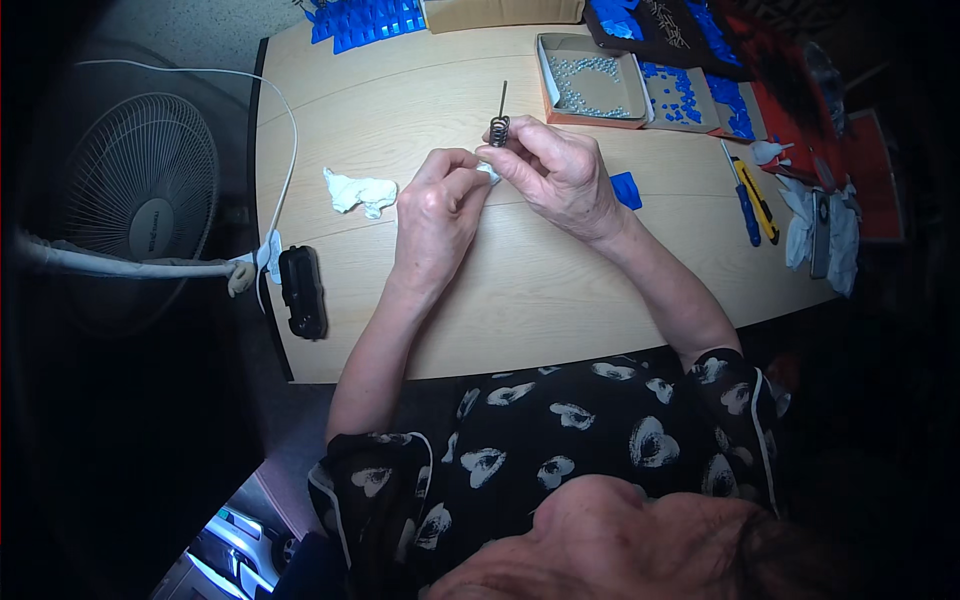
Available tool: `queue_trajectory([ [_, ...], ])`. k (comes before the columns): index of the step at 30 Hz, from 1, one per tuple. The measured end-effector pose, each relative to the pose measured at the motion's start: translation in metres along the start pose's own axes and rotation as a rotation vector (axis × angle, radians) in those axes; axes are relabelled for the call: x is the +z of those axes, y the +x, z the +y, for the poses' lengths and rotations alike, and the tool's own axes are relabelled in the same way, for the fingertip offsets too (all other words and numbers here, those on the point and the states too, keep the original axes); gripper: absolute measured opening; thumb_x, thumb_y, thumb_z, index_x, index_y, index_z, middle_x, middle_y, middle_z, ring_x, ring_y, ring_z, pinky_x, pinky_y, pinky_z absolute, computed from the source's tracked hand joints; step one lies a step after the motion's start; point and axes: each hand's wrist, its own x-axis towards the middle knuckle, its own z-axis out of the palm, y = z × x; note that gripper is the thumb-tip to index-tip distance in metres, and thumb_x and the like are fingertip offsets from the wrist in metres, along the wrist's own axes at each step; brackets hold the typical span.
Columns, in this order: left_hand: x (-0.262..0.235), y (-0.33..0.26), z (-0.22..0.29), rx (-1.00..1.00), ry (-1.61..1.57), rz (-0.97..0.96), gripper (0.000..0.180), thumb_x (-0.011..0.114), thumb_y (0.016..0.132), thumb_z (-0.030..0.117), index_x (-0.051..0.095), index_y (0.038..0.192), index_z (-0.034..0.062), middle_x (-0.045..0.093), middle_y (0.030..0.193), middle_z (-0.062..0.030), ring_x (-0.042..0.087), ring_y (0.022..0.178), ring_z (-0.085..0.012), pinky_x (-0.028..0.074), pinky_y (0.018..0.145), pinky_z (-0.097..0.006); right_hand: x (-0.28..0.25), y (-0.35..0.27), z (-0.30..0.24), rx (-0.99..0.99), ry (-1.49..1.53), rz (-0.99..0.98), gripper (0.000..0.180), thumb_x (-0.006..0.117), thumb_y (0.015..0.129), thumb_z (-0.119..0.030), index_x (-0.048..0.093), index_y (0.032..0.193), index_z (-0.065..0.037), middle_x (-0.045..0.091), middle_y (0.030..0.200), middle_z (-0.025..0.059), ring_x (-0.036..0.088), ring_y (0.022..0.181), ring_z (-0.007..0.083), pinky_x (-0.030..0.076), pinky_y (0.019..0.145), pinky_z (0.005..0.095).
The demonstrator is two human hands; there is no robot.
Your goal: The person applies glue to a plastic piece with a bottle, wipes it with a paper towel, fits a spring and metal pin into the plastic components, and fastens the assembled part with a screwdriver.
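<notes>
A dark coil spring (499, 131) with a long straight end pointing away from me stands in the fingertips of my right hand (562, 175). My left hand (434, 205) is closed just beside it, its fingers pinched against a small piece of white cloth or tissue (489, 172) that shows between the two hands. How much of the white piece each hand grips is hidden. A crumpled white cloth (360, 193) lies on the table to the left of my left hand. Partly behind my right wrist, a flat blue piece (626, 190) rests on the tabletop.
Open boxes of small clear beads (595, 85) and blue parts (675, 97) stand at the far right. A blue screwdriver (748, 210) and a yellow cutter (757, 205) lie on the right. A black case (302, 292) sits near the left edge, beside a fan (150, 215).
</notes>
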Motion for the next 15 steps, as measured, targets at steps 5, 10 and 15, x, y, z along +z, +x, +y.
queue_trajectory([
  [5, 0.0004, 0.001, 0.0006, 0.022, 0.039, 0.009, 0.007, 0.073, 0.078, 0.0, 0.071, 0.085, -0.0004, 0.066, 0.096, -0.0109, 0.068, 0.073, -0.0248, 0.054, 0.063, -0.035, 0.0009, -0.0007, -0.0003, 0.008, 0.016, 0.005, 0.018, 0.072, 0.088, -0.01, 0.065, 0.097, 0.003, 0.068, 0.075, 0.0087, 0.066, 0.066, 0.0111, 0.053, 0.056, 0.0243],
  [10, -0.0089, -0.0005, 0.0008, -0.007, -0.016, 0.009, 0.008, 0.073, 0.078, 0.0, 0.071, 0.086, -0.0007, 0.066, 0.096, -0.0108, 0.068, 0.073, -0.025, 0.054, 0.063, -0.035, 0.0017, -0.0011, 0.0017, 0.022, 0.03, -0.013, 0.023, 0.073, 0.084, -0.009, 0.063, 0.098, 0.005, 0.069, 0.083, 0.0153, 0.071, 0.073, 0.026, 0.056, 0.06, 0.0322],
  [15, -0.004, 0.0001, -0.0001, 0.028, 0.027, -0.027, 0.009, 0.071, 0.079, -0.002, 0.071, 0.088, -0.0005, 0.066, 0.097, -0.0111, 0.068, 0.077, -0.0271, 0.055, 0.066, -0.037, -0.0009, 0.0012, -0.0045, 0.031, 0.021, -0.028, 0.022, 0.073, 0.085, -0.011, 0.063, 0.097, 0.004, 0.068, 0.082, 0.014, 0.07, 0.072, 0.0253, 0.055, 0.059, 0.0323],
])
